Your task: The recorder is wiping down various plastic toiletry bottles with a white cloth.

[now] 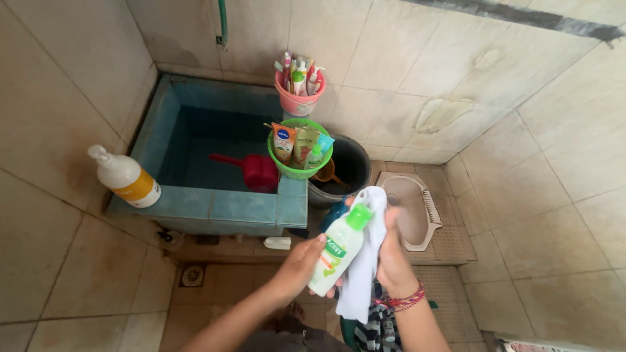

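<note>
Two hands at work over a tiled bathroom floor (98, 287), beige tiles w/ grime on the walls too. You're looking down at a blue-tiled water basin (215, 205) set in the corner; a red dipper (254, 171) sits inside it. On the basin's left rim stands a white pump bottle (124, 176) w/ an orange label. At its right corner a green bucket (298, 148) holds tubes, and a pink cup (298, 98) of toothbrushes sits just behind, against the wall. A dark pail (349, 166) stands beside the basin, w/ a squat toilet (414, 208) to its right. A round floor drain (192, 276) lies below the basin.

Your left hand (301, 267) is wrapped round a pale bottle (336, 251) w/ a green cap, fingers closed on its lower half (bottle tilted, cap up-right). Your right hand (394, 257), w/ a red thread band at the wrist, grips a white cloth (362, 280) that lies against the bottle's far side and hangs down below it
</note>
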